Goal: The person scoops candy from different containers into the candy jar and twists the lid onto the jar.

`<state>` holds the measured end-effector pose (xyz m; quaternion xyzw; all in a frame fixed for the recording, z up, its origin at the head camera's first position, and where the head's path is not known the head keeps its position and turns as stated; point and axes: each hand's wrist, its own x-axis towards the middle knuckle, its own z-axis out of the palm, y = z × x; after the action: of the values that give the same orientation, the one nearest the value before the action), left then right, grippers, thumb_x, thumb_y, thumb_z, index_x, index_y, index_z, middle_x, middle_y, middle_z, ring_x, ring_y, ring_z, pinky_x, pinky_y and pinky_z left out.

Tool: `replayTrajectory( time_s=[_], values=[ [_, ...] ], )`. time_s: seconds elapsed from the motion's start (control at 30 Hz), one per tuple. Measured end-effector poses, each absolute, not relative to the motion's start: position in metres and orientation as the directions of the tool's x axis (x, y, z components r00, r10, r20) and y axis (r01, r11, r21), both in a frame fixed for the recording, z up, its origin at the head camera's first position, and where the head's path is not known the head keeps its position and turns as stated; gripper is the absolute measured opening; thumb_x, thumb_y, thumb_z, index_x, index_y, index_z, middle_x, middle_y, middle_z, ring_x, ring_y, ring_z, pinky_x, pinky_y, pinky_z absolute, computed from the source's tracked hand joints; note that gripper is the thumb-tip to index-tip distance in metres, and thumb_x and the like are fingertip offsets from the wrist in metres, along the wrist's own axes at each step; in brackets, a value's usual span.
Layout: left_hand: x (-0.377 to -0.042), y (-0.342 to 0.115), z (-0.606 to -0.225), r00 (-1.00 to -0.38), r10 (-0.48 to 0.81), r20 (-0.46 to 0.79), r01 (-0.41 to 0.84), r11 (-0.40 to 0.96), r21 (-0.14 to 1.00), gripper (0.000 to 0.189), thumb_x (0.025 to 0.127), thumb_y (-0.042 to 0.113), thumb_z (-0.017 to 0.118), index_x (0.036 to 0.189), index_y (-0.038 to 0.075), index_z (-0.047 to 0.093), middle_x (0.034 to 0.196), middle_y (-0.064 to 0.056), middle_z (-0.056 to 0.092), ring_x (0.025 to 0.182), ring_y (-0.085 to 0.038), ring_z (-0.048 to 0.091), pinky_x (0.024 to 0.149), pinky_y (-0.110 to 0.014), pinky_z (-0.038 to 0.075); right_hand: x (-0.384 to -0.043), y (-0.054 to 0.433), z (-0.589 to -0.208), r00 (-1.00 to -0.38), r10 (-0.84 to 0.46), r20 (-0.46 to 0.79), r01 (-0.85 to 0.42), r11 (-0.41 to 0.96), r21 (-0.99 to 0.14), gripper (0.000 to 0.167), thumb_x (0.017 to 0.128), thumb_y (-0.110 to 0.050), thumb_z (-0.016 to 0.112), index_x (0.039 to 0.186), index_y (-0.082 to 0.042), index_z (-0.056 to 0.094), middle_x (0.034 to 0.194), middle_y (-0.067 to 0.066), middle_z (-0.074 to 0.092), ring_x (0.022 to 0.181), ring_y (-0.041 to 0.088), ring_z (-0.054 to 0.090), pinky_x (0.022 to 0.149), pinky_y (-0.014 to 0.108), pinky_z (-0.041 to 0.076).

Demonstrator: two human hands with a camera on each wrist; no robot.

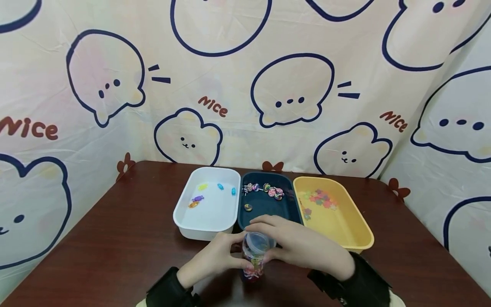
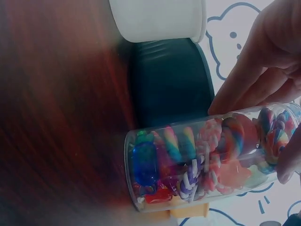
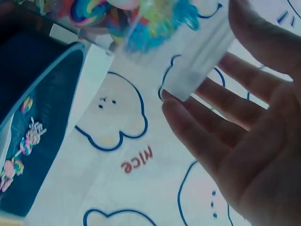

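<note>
A clear plastic jar (image 2: 211, 155) full of colourful candy-shaped pieces stands upright on the table in front of the trays. My left hand (image 1: 216, 258) grips it from the left, thumb on the near side and fingers on the far side. Over its top, my right hand (image 1: 295, 245) holds a translucent white lid (image 3: 200, 61) by the edge, between thumb and fingers. Whether the lid sits fully on the rim cannot be told. Swirl lollipop pieces and wrapped-candy shapes (image 2: 146, 162) show through the jar wall.
Behind the hands stand a white tray (image 1: 207, 221) with several candy pieces, a dark blue tray (image 1: 268, 211) with lollipop pieces (image 1: 274, 192), and a yellow tray (image 1: 345, 230) with translucent pieces (image 1: 322, 199). A patterned cloth (image 1: 238, 85) hangs behind the brown table (image 1: 115, 238).
</note>
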<state>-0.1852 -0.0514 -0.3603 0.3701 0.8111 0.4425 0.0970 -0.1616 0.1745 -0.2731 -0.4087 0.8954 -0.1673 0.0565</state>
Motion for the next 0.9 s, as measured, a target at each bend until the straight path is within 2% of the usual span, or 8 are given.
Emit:
replayTrajectory(
  time_s=[0.17, 0.3, 0.57, 0.73, 0.9],
  values=[
    [-0.186, -0.051, -0.361, -0.718, 0.676, 0.167, 0.505, 0.340, 0.794, 0.049, 0.089, 0.015, 0.081, 0.130, -0.004, 0.065, 0.121, -0.018, 0.073, 0.115, -0.032, 0.070, 0.097, -0.037, 0.059, -0.170, 0.160, -0.276, -0.610, -0.791, -0.043, -0.751, 0.595, -0.286, 0.048, 0.090, -0.021, 0.078, 0.135, -0.015, 0.064, 0.134, 0.005, 0.063, 0.118, 0.023, 0.058, 0.099, 0.035, 0.058],
    [-0.185, -0.052, -0.362, -0.713, 0.678, 0.180, 0.511, 0.326, 0.795, 0.053, 0.089, 0.015, 0.081, 0.135, -0.003, 0.062, 0.123, -0.019, 0.072, 0.115, -0.032, 0.070, 0.097, -0.038, 0.059, -0.173, 0.156, -0.275, -0.606, -0.788, -0.112, -0.737, 0.608, -0.293, 0.049, 0.088, -0.017, 0.080, 0.135, -0.015, 0.064, 0.133, 0.003, 0.063, 0.115, 0.020, 0.058, 0.098, 0.031, 0.058],
    [-0.186, -0.052, -0.364, -0.723, 0.671, 0.167, 0.476, 0.308, 0.824, 0.046, 0.088, 0.014, 0.081, 0.128, -0.005, 0.066, 0.119, -0.019, 0.074, 0.112, -0.030, 0.071, 0.094, -0.037, 0.060, -0.175, 0.152, -0.271, -0.608, -0.777, -0.165, -0.725, 0.628, -0.283, 0.054, 0.083, -0.004, 0.083, 0.132, -0.017, 0.064, 0.127, 0.002, 0.064, 0.106, 0.016, 0.057, 0.091, 0.025, 0.058],
    [-0.186, -0.052, -0.365, -0.733, 0.663, 0.150, 0.455, 0.314, 0.833, 0.047, 0.087, 0.013, 0.082, 0.127, -0.005, 0.067, 0.119, -0.019, 0.074, 0.112, -0.032, 0.071, 0.094, -0.037, 0.060, -0.174, 0.146, -0.268, -0.625, -0.763, -0.163, -0.720, 0.645, -0.255, 0.053, 0.080, -0.009, 0.087, 0.129, -0.015, 0.069, 0.117, 0.001, 0.068, 0.097, 0.012, 0.060, 0.088, 0.024, 0.059],
    [-0.187, -0.051, -0.364, -0.730, 0.664, 0.162, 0.473, 0.319, 0.821, 0.044, 0.087, 0.014, 0.082, 0.124, -0.004, 0.068, 0.117, -0.018, 0.075, 0.110, -0.030, 0.072, 0.093, -0.036, 0.060, -0.175, 0.140, -0.269, -0.696, -0.704, -0.143, -0.673, 0.709, -0.213, 0.047, 0.079, -0.030, 0.088, 0.121, -0.014, 0.073, 0.102, 0.002, 0.068, 0.084, 0.010, 0.060, 0.078, 0.022, 0.058]
  ],
)
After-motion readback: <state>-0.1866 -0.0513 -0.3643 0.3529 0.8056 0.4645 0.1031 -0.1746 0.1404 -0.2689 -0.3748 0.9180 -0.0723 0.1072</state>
